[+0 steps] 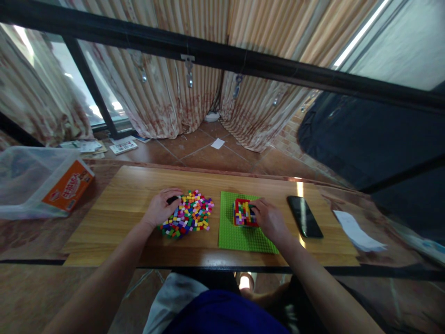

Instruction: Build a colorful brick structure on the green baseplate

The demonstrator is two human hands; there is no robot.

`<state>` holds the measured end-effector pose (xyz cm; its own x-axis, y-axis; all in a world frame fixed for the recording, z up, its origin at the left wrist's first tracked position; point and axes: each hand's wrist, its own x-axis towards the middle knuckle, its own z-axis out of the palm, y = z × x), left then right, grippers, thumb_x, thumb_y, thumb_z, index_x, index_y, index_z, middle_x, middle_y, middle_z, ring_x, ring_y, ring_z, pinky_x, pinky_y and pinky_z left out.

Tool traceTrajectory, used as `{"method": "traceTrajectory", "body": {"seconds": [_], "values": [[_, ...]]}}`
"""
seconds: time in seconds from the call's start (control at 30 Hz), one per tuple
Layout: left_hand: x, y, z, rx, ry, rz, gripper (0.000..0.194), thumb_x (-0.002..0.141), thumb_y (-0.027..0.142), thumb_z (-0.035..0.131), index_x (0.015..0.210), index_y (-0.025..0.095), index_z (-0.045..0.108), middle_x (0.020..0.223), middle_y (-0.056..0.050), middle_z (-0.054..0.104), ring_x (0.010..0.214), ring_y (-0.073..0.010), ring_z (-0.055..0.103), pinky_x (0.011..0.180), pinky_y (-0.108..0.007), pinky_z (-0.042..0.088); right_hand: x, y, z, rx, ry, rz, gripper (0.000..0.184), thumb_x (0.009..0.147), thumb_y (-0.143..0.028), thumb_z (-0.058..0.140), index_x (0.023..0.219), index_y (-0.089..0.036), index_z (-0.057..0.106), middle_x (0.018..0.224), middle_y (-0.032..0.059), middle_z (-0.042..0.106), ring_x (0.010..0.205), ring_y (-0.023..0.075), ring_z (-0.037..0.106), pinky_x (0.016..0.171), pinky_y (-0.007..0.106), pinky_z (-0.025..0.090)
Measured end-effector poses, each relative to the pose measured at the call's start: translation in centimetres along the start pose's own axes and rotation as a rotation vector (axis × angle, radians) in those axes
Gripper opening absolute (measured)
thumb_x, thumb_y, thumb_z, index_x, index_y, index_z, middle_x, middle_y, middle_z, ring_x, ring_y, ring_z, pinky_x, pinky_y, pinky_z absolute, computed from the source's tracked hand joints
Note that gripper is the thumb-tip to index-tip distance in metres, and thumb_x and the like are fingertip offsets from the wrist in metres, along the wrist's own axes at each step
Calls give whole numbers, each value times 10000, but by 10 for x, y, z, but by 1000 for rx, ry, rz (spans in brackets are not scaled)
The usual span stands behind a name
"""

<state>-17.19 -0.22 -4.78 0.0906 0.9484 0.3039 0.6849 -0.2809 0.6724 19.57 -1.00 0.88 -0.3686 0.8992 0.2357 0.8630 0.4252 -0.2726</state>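
Note:
A loose pile of small multicoloured building bricks [190,214] lies on the wooden table. My left hand [162,206] rests at the pile's left edge, thumb and fingers curved but apart, with a dark gap between them. To the right, a green studded baseplate [231,239] carries a low rectangular brick structure [243,213], with a red rim and mixed colours inside. My right hand [269,219] reaches over its right side, fingertips pinched together at its top. They seem to hold a small dark brick [251,206] against it; the fingers partly cover that spot.
On the wooden table [114,208], a black phone [305,216] lies right of the baseplate. White papers [358,230] lie farther right. A clear plastic bin [31,185] with an orange label stands at the left. A dark metal bar [215,46] crosses in front of the curtains [194,102].

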Motion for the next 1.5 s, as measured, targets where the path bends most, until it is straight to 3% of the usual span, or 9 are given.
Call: {"method": "traceTrajectory", "body": {"seconds": [0.13,0.27,0.47,0.67,0.9,1.1,1.27,1.4,1.5], "values": [[0,1,0,-13,9,2,286,808,390,553,939,192,714,1102,-88,692,1044,-237,629,993,-412,476,-4,2,0,175,199,163,225,887,-242,471,932,-153,674,939,102,660,837,208,610,784,335,474],[0,3,-1,-20,8,6,281,806,389,558,938,195,713,1090,-87,697,1044,-238,628,1002,-421,470,-4,5,7,283,292,345,291,828,-361,533,961,-152,686,940,110,667,868,239,609,784,383,476],[0,1,0,-11,6,-13,293,794,397,569,945,192,713,1095,-94,694,1058,-248,622,1007,-435,464,-3,11,27,539,250,511,379,753,-444,597,970,-153,706,958,99,692,883,233,622,813,394,481],[-1,-1,2,-20,28,-10,293,789,400,574,944,193,710,1093,-89,693,1039,-241,627,1011,-433,460,1,9,29,853,261,655,411,639,-421,690,926,-128,709,852,85,711,768,204,644,734,354,517],[0,1,0,-12,12,-4,291,796,395,569,954,193,708,1098,-83,693,1043,-236,626,1011,-419,461,4,6,31,967,267,726,420,591,-406,708,904,-127,700,790,68,707,697,185,641,668,332,528],[0,0,0,-14,25,-9,279,792,398,576,939,202,710,1097,-82,693,1044,-238,626,1007,-429,462,0,3,23,838,244,644,412,674,-430,660,957,-131,687,853,88,707,768,208,648,723,358,524],[0,1,0,-25,2,-4,273,801,372,560,936,191,712,1080,-90,696,1042,-235,629,992,-426,476,-17,-36,12,459,396,379,243,815,-353,568,945,-179,678,980,94,675,895,214,615,835,382,485],[-1,3,-1,-35,5,-5,269,803,359,557,936,185,712,1083,-94,694,1052,-234,626,990,-425,479,-30,-89,22,480,182,144,168,872,-253,517,931,-206,667,918,58,672,871,182,614,796,309,482],[-1,4,0,-33,9,-19,258,798,354,566,935,191,713,1078,-88,695,1054,-235,626,987,-428,481,-33,-117,40,387,52,117,166,892,-231,504,946,-206,659,931,61,659,877,186,603,801,301,466]]}}
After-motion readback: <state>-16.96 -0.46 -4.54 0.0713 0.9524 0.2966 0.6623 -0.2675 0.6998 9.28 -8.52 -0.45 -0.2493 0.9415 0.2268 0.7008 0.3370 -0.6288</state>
